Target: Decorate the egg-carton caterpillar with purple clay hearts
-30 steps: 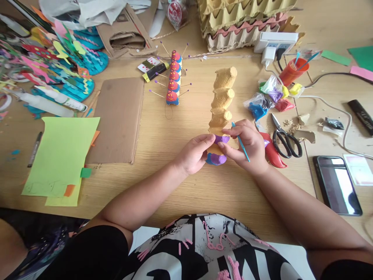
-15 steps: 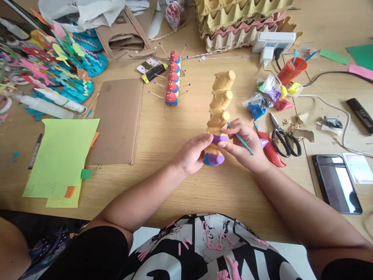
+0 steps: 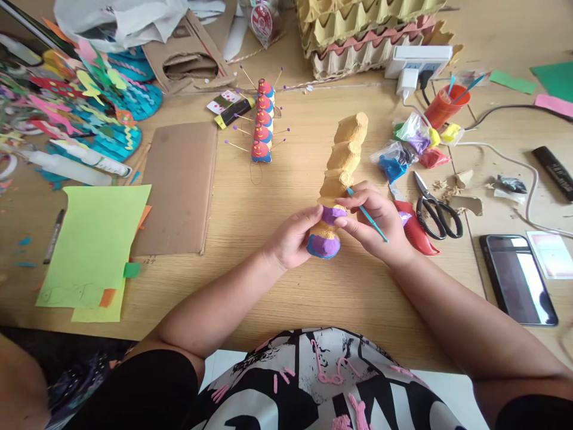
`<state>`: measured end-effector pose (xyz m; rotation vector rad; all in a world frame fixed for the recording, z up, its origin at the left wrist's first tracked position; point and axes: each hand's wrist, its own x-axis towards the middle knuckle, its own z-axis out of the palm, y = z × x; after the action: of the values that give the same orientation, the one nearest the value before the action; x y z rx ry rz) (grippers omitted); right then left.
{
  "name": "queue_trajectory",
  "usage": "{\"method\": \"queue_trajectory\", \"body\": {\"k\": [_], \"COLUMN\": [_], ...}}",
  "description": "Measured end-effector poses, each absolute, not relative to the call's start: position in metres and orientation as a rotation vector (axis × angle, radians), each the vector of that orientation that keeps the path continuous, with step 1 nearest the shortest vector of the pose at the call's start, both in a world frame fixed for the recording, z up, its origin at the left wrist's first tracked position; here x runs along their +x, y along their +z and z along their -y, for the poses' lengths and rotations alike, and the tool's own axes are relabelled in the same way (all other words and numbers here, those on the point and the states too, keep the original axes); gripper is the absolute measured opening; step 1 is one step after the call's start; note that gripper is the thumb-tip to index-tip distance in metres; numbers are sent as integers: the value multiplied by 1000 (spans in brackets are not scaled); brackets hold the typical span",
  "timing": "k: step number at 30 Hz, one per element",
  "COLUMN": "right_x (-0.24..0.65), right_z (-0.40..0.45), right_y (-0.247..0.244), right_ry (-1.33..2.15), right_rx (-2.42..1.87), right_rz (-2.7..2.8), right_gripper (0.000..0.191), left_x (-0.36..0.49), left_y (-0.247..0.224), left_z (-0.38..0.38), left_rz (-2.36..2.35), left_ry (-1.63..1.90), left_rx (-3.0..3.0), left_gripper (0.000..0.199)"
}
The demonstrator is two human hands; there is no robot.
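On a pale wood-grain tabletop [image 3: 250, 292], clamping a bumpy yellow egg-carton strip [image 3: 345, 156] between left hand [image 3: 293, 237] and right hand [image 3: 380, 222], with a slim blue plastic stick [image 3: 371, 221] gripped in the latter, apparently shaping a purple clay patch [image 3: 331, 215] by the right thumb, next needing gentle, even pressure.

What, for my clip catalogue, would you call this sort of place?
Probably a craft workspace: scissors, stacked egg trays and a bumpy yellow strip partly covered in purple and blue suggest it.
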<state>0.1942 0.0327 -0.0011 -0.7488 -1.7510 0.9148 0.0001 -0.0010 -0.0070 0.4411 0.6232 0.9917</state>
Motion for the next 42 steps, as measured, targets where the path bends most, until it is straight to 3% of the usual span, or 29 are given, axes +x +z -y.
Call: {"method": "queue_trajectory", "body": {"k": [9, 20, 31, 36, 42], "right_x": [194, 186, 188, 184, 183], "right_z": [-32, -16, -19, -16, -17], "right_y": [-7, -10, -11, -12, -10], "right_ry": [934, 1193, 1177, 1102, 1077], "right_rx": [-741, -771, -770, -729, -798], "right_rz": [1737, 1514, 1562, 1535, 1523], "right_gripper": [26, 24, 25, 16, 26], "left_x": [0, 0, 0, 0, 1], "left_y": [-10, -13, -12, -14, -19], "left_z": [0, 4, 3, 2, 0], "left_rz": [-632, -640, -678, -676, -721], "left_ry": [1024, 959, 1002, 986, 993], "left_rx": [512, 566, 541, 569, 567], "left_gripper": [38, 46, 46, 49, 51]}}
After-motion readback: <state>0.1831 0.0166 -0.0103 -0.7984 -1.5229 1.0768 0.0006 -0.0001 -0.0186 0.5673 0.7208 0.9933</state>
